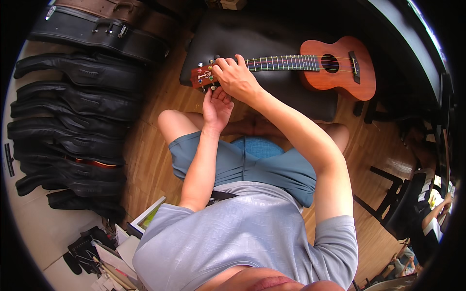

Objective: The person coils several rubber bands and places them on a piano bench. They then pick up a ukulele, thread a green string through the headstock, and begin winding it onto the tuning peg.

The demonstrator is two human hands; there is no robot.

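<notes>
A reddish-brown ukulele (312,81) lies face up across a black padded bench (286,97), its body to the right and its headstock (196,77) to the left. Several round tuning pegs stick out along both edges of the headstock. My right hand (236,77) reaches across from the right, its bent fingers over the place where neck and headstock meet; its palm hides that part. Just below, my left hand (218,110) is turned palm up, thumb and curled fingers at a peg on the near edge. Bright coloured strings run along the dark fretboard (281,63).
Black instrument cases (73,97) stand in a row at the left, hard cases (92,36) behind them. A dark piano-like piece (407,43) borders the right. Below it stand a black stool (388,194) and another person's arm (437,211). Papers and a framed picture (148,213) sit lower left.
</notes>
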